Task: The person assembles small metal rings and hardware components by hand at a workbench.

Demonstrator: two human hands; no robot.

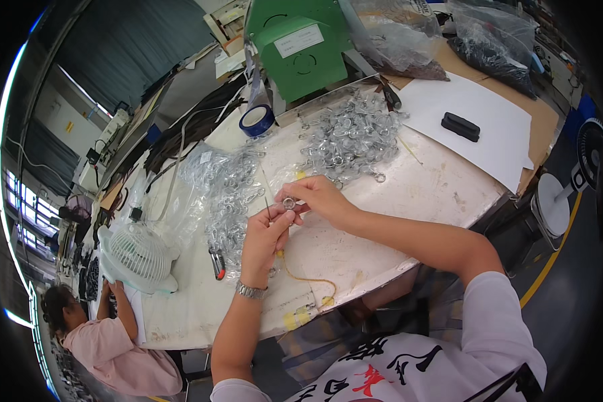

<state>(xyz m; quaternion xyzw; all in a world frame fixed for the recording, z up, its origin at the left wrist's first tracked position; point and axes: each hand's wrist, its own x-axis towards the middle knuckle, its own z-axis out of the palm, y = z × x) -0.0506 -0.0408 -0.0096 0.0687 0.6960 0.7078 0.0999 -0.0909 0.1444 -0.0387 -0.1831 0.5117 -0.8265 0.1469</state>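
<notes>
Both hands meet over the near part of the white table. A small silvery metal ring piece is between their fingertips. My left hand, with a metal watch on its wrist, is closed and pinches the piece from below. A thin dark rod sticks up by its fingers; I cannot make out its kind. My right hand is closed on the same piece from the right, thumb and forefinger at the ring. Just beyond lies a heap of metal clasps in clear wrapping. Another heap of wrapped clasps lies to the left.
A green machine stands at the back, with blue tape beside it. A red-and-black tool and a yellowish cord lie near me. At left are a white fan and a co-worker. A black object rests on white paper.
</notes>
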